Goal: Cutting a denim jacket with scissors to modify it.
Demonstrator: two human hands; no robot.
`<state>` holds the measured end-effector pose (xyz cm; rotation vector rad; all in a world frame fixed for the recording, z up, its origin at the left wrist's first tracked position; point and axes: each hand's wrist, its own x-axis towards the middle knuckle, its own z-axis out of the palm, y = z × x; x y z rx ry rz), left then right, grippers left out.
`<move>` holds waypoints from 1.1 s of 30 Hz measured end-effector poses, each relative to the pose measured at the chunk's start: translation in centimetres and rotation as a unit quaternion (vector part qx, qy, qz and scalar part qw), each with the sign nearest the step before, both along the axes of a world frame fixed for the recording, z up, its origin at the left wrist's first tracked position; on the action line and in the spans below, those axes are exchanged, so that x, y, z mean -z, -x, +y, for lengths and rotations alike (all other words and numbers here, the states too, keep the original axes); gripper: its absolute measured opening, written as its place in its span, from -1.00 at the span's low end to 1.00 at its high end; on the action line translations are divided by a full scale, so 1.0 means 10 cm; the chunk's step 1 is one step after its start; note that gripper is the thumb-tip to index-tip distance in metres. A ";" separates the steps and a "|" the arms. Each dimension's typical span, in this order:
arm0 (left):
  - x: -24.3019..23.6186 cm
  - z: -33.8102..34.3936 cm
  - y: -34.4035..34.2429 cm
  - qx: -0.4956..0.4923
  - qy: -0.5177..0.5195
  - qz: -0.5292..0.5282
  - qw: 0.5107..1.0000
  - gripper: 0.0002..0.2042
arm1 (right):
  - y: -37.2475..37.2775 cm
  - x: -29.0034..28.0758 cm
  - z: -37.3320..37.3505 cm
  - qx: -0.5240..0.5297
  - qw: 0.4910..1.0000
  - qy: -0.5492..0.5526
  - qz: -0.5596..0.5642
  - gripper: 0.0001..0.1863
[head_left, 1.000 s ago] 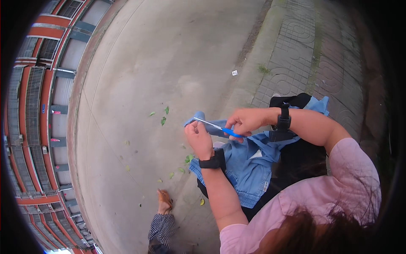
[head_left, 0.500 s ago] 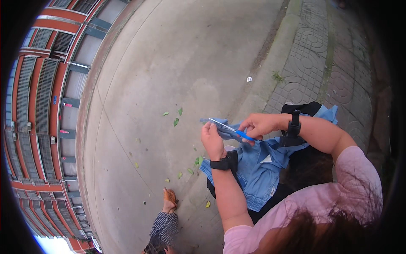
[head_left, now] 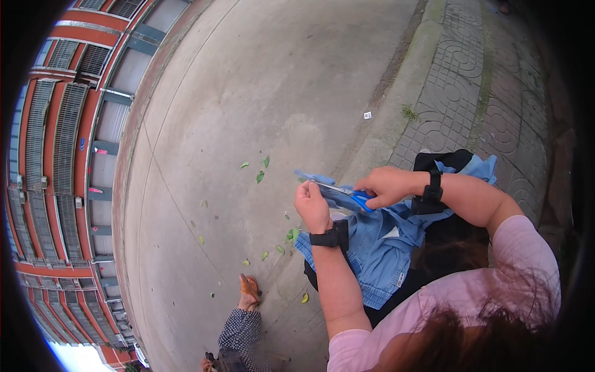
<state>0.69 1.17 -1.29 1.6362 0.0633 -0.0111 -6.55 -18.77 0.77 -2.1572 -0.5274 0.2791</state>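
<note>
A light blue denim garment (head_left: 375, 251) is spread over my lap, with part of it raised in front of me. My left hand (head_left: 312, 203) pinches the edge of that raised part near its far end. In my right hand (head_left: 389, 186) is a pair of scissors (head_left: 361, 199) with blue handles. The blades point left along the raised cloth, and their tips reach close to my left fingertips. How far apart the blades stand is hard to make out. A white label shows on the denim. Dark straps circle both my wrists.
Another person's leg in patterned trousers (head_left: 242, 332), with a brown sandal (head_left: 250, 289), is at the lower left. Green leaves (head_left: 260, 177) lie scattered on the concrete. A kerb (head_left: 406, 80) and patterned paving (head_left: 452, 80) run along the right. A red building (head_left: 68, 124) stands at far left.
The scissors' handles have shifted and look more spread in my right hand. My left hand keeps its pinch on the cloth. The other person's hand now shows at the lower edge.
</note>
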 end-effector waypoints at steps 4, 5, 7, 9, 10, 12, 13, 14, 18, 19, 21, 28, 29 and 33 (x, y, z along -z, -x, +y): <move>-0.09 -0.04 0.05 0.011 -0.011 0.001 1.000 -0.88 | 0.00 0.00 -0.01 -0.001 1.000 0.012 0.006 -0.50; -0.11 -0.04 0.06 0.016 -0.015 -0.004 1.000 -0.88 | 0.00 0.01 -0.01 -0.003 1.000 -0.004 0.012 -0.49; -0.14 -0.05 0.07 0.026 -0.018 -0.010 0.999 -0.88 | -0.01 0.05 0.00 -0.006 0.999 -0.038 0.025 -0.47; -0.16 -0.06 0.08 0.037 -0.015 -0.010 0.999 -0.88 | 0.00 0.05 -0.01 -0.007 0.996 -0.071 0.053 -0.49; -0.15 -0.06 0.07 0.041 -0.020 -0.008 0.999 -0.89 | 0.01 0.05 -0.02 -0.008 0.994 -0.087 0.067 -0.50; -0.12 -0.03 0.06 0.045 -0.034 -0.004 0.998 -0.89 | 0.00 -0.04 -0.01 -0.017 0.968 -0.159 0.195 -0.54; -0.11 -0.01 0.05 0.046 -0.034 -0.002 0.998 -0.89 | 0.00 -0.07 0.00 -0.022 0.947 -0.194 0.257 -0.56; -0.11 -0.01 0.05 0.047 -0.033 0.001 0.998 -0.89 | -0.01 -0.08 0.00 -0.019 0.932 -0.228 0.282 -0.58; -0.10 -0.02 0.05 0.019 -0.017 -0.010 1.000 -0.88 | -0.04 -0.04 -0.01 0.000 0.862 -0.357 0.361 -0.61; -0.07 -0.01 0.04 0.009 -0.008 -0.006 1.000 -0.87 | -0.05 -0.03 0.00 0.007 0.842 -0.387 0.375 -0.61; -0.03 0.01 0.00 -0.013 0.009 0.001 1.000 -0.87 | -0.05 -0.05 0.01 0.003 0.838 -0.390 0.380 -0.64; -0.06 0.00 0.02 -0.014 -0.003 0.001 1.000 -0.87 | -0.03 0.02 0.01 -0.029 0.882 -0.348 0.315 -0.60; -0.08 -0.01 0.03 -0.016 -0.005 0.005 1.000 -0.87 | -0.04 0.02 0.01 -0.033 0.895 -0.323 0.305 -0.60; -0.03 0.01 0.00 -0.019 0.012 0.013 1.000 -0.87 | -0.03 0.00 0.01 -0.050 0.935 -0.244 0.253 -0.57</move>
